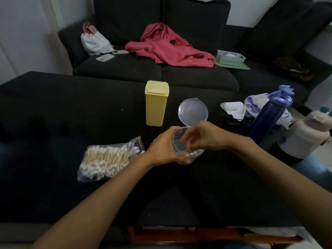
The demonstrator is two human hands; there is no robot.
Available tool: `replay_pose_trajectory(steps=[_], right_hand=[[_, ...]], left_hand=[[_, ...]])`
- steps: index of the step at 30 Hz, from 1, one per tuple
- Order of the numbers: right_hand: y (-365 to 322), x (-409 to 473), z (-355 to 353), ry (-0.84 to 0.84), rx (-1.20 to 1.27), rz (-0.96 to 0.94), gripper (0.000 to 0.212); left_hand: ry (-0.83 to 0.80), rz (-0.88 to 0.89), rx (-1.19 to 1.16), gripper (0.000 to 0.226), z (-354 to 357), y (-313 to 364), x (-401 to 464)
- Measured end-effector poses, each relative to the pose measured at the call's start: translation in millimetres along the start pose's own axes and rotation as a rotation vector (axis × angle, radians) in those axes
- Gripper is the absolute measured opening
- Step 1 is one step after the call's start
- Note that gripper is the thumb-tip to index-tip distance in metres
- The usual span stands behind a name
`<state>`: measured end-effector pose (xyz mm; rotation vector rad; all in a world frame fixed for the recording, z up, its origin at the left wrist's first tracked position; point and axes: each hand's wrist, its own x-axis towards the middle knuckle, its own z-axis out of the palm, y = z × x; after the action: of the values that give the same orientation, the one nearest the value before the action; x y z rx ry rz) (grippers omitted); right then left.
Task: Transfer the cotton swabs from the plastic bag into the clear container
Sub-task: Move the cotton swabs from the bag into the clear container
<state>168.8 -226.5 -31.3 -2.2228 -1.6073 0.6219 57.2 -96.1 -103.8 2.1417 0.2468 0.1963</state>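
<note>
On the dark table [53, 108], a plastic bag [107, 159] of cotton swabs [104, 157] lay at left. My left hand [165, 148] kept a closed grip around the clear container [179, 141], lid [193, 112] flipped open. My right hand [204, 137] reached inside, fingers pinched; a few swabs lay within. No readable writing showed.

L grip [166, 150] cupped shut, R grip [201, 136] fingers pinched downward.

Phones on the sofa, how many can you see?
2: a white phone with a camera ring beside the white drawstring bag, another white phone against the pink jacket. Others may be hidden.
</note>
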Motion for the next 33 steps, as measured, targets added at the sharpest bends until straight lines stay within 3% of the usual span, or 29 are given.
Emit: replay_pose_trajectory(steps=[9, 16, 21, 24, 29, 33], right_hand=[[7, 16, -10, -0.152, 0.060, 0.072, 0.018], [14, -1, -2, -0.006, 0.069, 0.037, 0.016], [14, -3, 0, 0.035, 0.073, 0.038, 0.015], [9, -3, -1, 0.056, 0.082, 0.048, 0.014], [-12, -2, 0, 0.243, 0.102, 0.083, 0.017], [-51, 10, 43, 0.418, 0.175, 0.070, 0.020]], left_hand=[[-0.084, -0.124, -0.075, 0.106, 2, -8, 10], [-0.084, -0.160, -0.042, 0.116, -3, -5, 6], [-0.090, -0.165, 0.124, 0.121, -26, 15, -4], [-0.025, -0.132, 0.188, 0.100, -53, 27, -22], [0.309, -0.161, 0.261, 0.046, -93, 12, -65], [0.480, -0.233, 0.409, 0.034, -96, -24, -95]])
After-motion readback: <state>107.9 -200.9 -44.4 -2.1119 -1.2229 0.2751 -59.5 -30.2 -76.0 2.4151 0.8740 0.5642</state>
